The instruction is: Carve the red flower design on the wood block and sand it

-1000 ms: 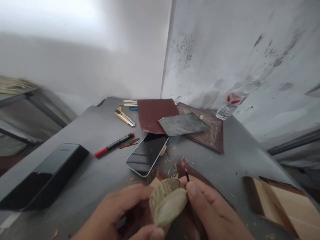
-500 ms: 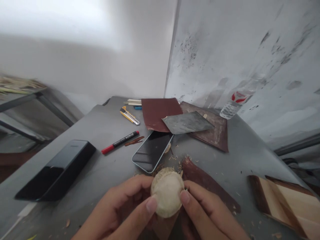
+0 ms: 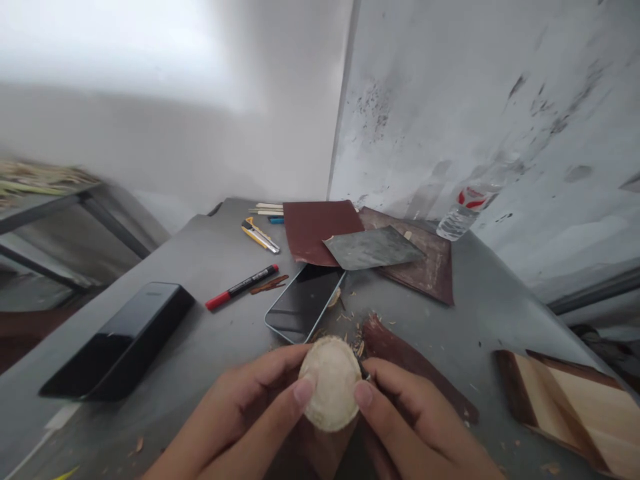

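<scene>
A round, pale cream disc (image 3: pixel 331 385) with a rough rim is held up between both hands, low in the middle of the view. My left hand (image 3: pixel 250 407) pinches its left edge, thumb on the face. At the right edge, my right hand (image 3: pixel 407 417) grips it with thumb and fingers; something small and dark shows by that forefinger. Just beyond lie a phone (image 3: pixel 303 303) and wood shavings (image 3: pixel 345 327) on the grey table (image 3: pixel 225 347). A dark red sheet strip (image 3: pixel 420 367) lies behind my right hand.
A black device (image 3: pixel 120 343) stands at left, near a red-and-black marker (image 3: pixel 241 287) and a yellow cutter (image 3: pixel 260 235). Dark red sheets (image 3: pixel 323 230) and a grey sheet (image 3: pixel 373 248) lie at the back. A bottle (image 3: pixel 463 210) and wooden pieces (image 3: pixel 575 407) are at right.
The disc has shifted slightly left and up, with its face turned a little. My right thumb has moved slightly left along the rim. The view has shifted slightly.
</scene>
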The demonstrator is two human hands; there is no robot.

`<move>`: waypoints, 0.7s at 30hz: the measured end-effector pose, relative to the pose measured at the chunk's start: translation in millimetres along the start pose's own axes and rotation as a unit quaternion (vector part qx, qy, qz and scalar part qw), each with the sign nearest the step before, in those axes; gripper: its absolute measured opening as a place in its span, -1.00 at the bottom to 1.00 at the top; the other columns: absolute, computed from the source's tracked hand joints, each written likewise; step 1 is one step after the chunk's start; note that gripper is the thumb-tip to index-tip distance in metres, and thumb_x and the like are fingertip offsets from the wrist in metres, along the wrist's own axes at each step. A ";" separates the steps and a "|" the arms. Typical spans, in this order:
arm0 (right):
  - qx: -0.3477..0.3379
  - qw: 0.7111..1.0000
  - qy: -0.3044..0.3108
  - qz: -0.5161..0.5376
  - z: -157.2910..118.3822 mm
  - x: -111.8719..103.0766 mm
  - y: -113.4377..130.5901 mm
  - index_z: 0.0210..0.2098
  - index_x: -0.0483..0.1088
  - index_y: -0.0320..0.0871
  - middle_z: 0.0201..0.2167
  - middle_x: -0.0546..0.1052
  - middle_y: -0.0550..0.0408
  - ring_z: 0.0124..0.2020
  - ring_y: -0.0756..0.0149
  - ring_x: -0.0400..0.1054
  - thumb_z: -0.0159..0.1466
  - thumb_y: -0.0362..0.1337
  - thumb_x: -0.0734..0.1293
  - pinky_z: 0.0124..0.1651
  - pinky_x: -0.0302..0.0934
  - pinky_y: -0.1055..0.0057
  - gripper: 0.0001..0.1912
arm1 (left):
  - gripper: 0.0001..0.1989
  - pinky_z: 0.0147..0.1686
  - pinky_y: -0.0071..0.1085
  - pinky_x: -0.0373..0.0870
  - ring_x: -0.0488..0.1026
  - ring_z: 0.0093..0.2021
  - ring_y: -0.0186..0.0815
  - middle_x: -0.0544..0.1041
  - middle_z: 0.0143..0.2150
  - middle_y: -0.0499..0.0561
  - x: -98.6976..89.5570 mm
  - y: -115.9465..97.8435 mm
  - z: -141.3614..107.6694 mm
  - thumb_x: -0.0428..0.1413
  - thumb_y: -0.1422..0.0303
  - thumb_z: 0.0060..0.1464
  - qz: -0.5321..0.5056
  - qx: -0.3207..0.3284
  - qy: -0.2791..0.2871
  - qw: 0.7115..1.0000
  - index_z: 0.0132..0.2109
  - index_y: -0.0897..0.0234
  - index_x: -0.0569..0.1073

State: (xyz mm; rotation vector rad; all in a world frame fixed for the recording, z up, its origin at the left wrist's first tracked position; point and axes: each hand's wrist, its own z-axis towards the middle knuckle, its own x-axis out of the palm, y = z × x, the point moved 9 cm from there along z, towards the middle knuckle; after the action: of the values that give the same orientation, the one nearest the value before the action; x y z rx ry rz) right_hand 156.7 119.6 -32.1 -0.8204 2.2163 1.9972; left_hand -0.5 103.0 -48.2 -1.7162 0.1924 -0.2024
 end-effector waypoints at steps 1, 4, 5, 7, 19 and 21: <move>0.011 1.000 -0.005 -0.002 1.9 -3.7 -6.0 -0.32 0.52 -0.01 -0.42 0.61 0.11 -0.37 0.21 0.50 0.38 0.13 0.23 -0.36 0.37 0.42 -0.59 | -0.70 -0.06 -0.33 0.58 0.60 -0.06 -0.21 0.66 -0.01 -0.06 -4.7 -2.2 0.5 0.09 0.13 0.29 0.038 0.018 -0.019 0.999 0.11 -0.06 0.53; 0.039 0.996 -0.040 -0.067 10.6 -23.8 -24.5 -0.30 0.46 -0.04 -0.47 0.55 0.15 -0.49 0.30 0.41 0.45 0.11 0.15 -0.52 0.21 0.46 -0.55 | -0.74 -0.05 -0.39 0.55 0.60 -0.07 -0.26 0.64 -0.07 -0.06 -17.4 -15.2 -0.2 0.05 0.21 0.32 0.171 0.079 -0.066 0.980 0.11 -0.01 0.47; 0.024 0.988 -0.079 -0.132 13.8 -36.3 -24.6 -0.32 0.44 -0.04 -0.48 0.55 0.15 -0.51 0.31 0.40 0.45 0.09 0.14 -0.50 0.19 0.44 -0.56 | -0.77 -0.11 -0.43 0.55 0.59 -0.11 -0.28 0.63 -0.10 -0.07 -18.6 -20.8 -1.1 0.05 0.25 0.32 0.214 0.100 -0.069 0.969 0.08 0.01 0.46; 0.000 0.964 -0.133 -0.230 20.0 -56.0 -23.7 -0.42 0.37 -0.05 -0.56 0.51 0.15 -0.55 0.30 0.37 0.44 0.03 0.17 -0.45 0.16 0.39 -0.59 | -0.84 -0.20 -0.48 0.53 0.58 -0.17 -0.31 0.61 -0.16 -0.06 -15.2 -30.1 -3.1 0.07 0.31 0.29 0.287 0.135 -0.053 0.947 -0.02 0.06 0.47; -0.049 0.938 -0.151 -0.307 29.7 -49.9 -29.0 0.01 0.45 -0.09 -0.14 0.66 -0.10 -0.14 0.01 0.57 0.37 -0.13 0.22 -0.15 0.40 0.14 -0.69 | -0.33 0.05 -0.09 0.56 0.55 0.11 0.08 0.56 0.18 0.29 15.4 6.9 -6.9 0.34 0.14 -0.04 0.488 0.193 0.052 0.849 0.22 0.24 0.46; -0.081 0.935 -0.136 -0.317 23.3 -42.3 -18.9 0.04 0.46 -0.10 -0.05 0.64 -0.11 -0.05 0.03 0.55 0.37 -0.18 0.21 -0.05 0.42 0.11 -0.67 | -0.26 0.11 -0.07 0.52 0.46 0.22 0.08 0.45 0.31 0.27 14.2 16.2 -10.1 0.30 0.30 0.00 0.502 0.185 0.049 0.843 0.34 0.19 0.32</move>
State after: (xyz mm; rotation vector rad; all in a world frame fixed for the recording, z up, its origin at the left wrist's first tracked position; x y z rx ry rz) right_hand 193.6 155.7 -37.3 -1.0322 1.4058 1.8286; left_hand 10.6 87.4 -62.3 -1.0376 1.0266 0.4333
